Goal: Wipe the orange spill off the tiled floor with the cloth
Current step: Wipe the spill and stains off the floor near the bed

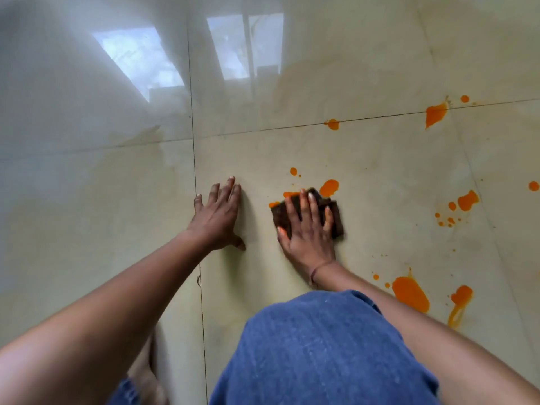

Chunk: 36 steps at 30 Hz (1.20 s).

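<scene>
Cloth (338, 222) mostly hidden under right hand (306, 232)

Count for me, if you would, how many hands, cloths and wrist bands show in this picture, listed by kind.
Hands: 2, left hand and right hand
Cloths: 1, dark cloth under the right hand
Wrist bands: 1, thin band on the right wrist
Total: 4
</scene>
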### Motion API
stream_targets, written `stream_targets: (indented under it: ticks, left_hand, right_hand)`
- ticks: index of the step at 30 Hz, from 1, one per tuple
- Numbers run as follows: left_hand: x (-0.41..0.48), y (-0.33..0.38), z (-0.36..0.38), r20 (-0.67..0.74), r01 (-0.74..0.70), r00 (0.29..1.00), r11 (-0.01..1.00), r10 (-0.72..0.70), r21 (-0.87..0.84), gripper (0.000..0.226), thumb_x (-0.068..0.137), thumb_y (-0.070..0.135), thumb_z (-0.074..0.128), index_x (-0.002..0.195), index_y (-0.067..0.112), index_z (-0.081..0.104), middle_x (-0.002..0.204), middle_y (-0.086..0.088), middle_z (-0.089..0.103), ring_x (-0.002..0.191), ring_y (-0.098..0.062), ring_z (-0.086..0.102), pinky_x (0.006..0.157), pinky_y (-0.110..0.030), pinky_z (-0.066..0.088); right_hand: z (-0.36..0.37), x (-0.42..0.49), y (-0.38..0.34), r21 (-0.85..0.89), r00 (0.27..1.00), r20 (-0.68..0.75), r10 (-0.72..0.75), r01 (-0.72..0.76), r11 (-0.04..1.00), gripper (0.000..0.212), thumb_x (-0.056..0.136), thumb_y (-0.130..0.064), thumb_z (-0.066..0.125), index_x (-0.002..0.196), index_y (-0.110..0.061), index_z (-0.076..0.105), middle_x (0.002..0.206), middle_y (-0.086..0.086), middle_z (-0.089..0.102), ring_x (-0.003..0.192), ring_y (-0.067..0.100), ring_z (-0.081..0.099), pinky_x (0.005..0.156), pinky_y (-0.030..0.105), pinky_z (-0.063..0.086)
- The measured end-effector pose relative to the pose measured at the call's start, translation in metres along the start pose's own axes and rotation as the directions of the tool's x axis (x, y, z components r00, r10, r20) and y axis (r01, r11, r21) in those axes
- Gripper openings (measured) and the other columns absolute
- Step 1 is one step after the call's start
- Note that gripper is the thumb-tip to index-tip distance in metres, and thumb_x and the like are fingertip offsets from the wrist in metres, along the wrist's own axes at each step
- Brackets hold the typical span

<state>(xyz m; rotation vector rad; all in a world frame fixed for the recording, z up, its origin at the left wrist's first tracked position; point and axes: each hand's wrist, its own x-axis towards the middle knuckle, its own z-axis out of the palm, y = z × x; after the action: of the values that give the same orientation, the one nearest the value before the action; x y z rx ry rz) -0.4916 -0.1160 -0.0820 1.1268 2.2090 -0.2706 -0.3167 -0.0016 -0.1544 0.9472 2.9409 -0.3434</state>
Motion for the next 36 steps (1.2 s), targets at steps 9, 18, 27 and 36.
stream_targets:
  ticks: [9, 18, 27, 36]
  left_hand:
    - [0.025, -0.001, -0.017, 0.115, -0.022, 0.993, 0.998, 0.028, -0.051, 0.160, 0.045, 0.046, 0.092, 0.148, 0.012, -0.025, 0.153, -0.004, -0.035, 0.142, -0.039, -0.023, 0.113, -0.065, 0.008]
    - [0.029, -0.009, -0.005, 0.055, -0.048, 0.997, 0.992, 0.054, -0.115, 0.161, 0.040, 0.047, 0.093, 0.150, 0.015, -0.022, 0.155, 0.002, -0.033, 0.143, -0.034, -0.024, 0.114, -0.061, 0.004]
    - [0.029, -0.009, -0.004, 0.053, -0.045, 0.997, 0.989, 0.053, -0.142, 0.162, 0.040, 0.046, 0.093, 0.149, 0.014, -0.022, 0.154, 0.002, -0.034, 0.142, -0.033, -0.026, 0.113, -0.060, 0.001]
    - [0.029, -0.010, -0.003, 0.046, -0.054, 0.997, 0.988, 0.061, -0.143, 0.162, 0.040, 0.046, 0.093, 0.149, 0.014, -0.022, 0.154, 0.002, -0.033, 0.142, -0.032, -0.027, 0.113, -0.059, -0.001]
  right_hand:
    - [0.002, -0.050, 0.006, -0.016, 0.997, -0.017, -0.071, 0.071, 0.997, 0.070, 0.084, -0.051, 0.041, 0.148, -0.021, 0.037, 0.157, 0.011, 0.025, 0.145, 0.027, 0.023, 0.108, 0.059, 0.026]
    - [0.000, 0.046, -0.029, -0.001, 0.999, -0.031, 0.044, -0.044, 0.999, 0.069, 0.087, -0.050, 0.037, 0.150, -0.020, 0.033, 0.158, 0.013, 0.024, 0.147, 0.027, 0.020, 0.113, 0.055, 0.016]
    - [-0.006, 0.090, -0.030, -0.003, 0.993, -0.011, 0.122, -0.122, 0.993, 0.073, 0.086, -0.053, 0.030, 0.151, -0.021, 0.029, 0.159, 0.013, 0.022, 0.147, 0.027, 0.017, 0.114, 0.055, 0.010]
    - [-0.010, 0.082, -0.024, -0.006, 0.993, 0.024, 0.114, -0.114, 0.993, 0.072, 0.084, -0.053, 0.029, 0.149, -0.020, 0.033, 0.158, 0.013, 0.025, 0.146, 0.028, 0.019, 0.114, 0.056, 0.012]
